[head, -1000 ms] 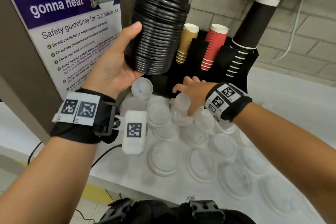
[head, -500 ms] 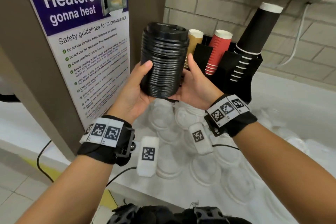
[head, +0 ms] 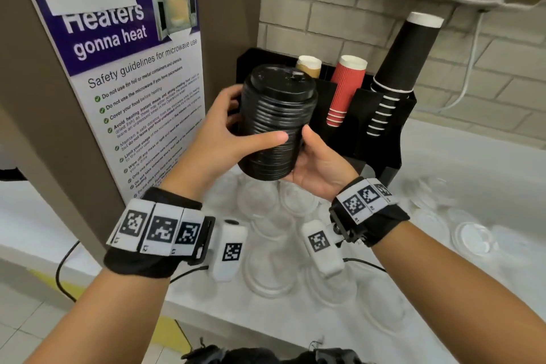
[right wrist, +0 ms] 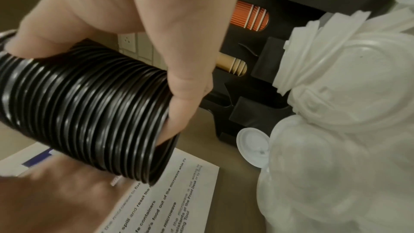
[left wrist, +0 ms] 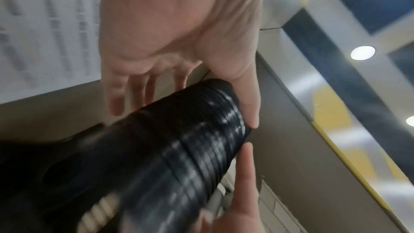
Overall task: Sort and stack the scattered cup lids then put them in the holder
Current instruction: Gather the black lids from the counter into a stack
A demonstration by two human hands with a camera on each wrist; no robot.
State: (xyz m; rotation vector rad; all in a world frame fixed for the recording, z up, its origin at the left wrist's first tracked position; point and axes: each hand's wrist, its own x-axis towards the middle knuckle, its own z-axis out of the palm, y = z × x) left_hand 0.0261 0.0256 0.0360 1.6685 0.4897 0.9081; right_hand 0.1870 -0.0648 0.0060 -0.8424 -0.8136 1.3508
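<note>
A tall stack of black cup lids [head: 277, 115] is held in the air in front of the black holder [head: 381, 127]. My left hand [head: 236, 130] grips its left side, thumb across the front and fingers behind. My right hand [head: 313, 162] cups the lower right side, thumb up the wall and fingers curled at the bottom rim. The left wrist view shows the stack [left wrist: 179, 157] below my left hand [left wrist: 179, 86]. The right wrist view shows the stack [right wrist: 85, 105] in my right hand [right wrist: 179, 81]. Several white lids [head: 266, 245] lie scattered on the counter below.
The holder carries a brown cup stack [head: 308, 66], a red cup stack [head: 345, 89] and a tall black cup stack [head: 404, 59]. A pillar with a microwave poster [head: 133, 83] stands close on the left. More white lids [head: 469, 236] lie to the right. A brick wall [head: 339, 9] is behind.
My right hand left the white lids on the counter and came up to hold the bottom of the black stack. The stack came lower and more upright, and my left thumb moved across its front.
</note>
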